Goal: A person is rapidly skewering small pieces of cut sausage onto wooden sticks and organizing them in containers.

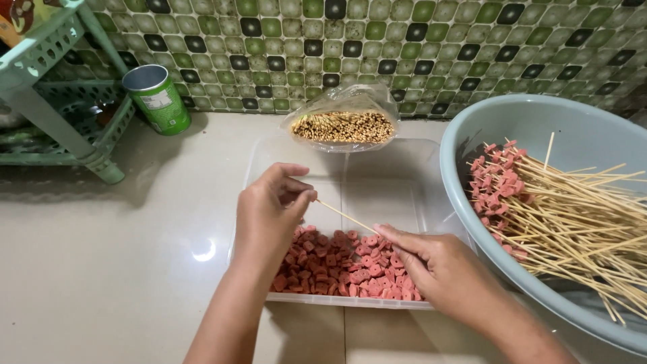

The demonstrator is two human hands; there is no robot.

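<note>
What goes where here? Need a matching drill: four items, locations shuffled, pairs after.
Items:
1. bamboo skewer
2. pink sausage slices
3. bag of bare skewers
4. green can

Places:
A. against the tiled wall, behind the clear tray
B. far left of the counter, beside the green plastic rack
C. held between the left hand and the right hand
D. piled at the near end of the clear tray

Pairs: 1-C, 2-D, 3-A, 4-B

Finished skewers lie in the grey basin on the right.
</note>
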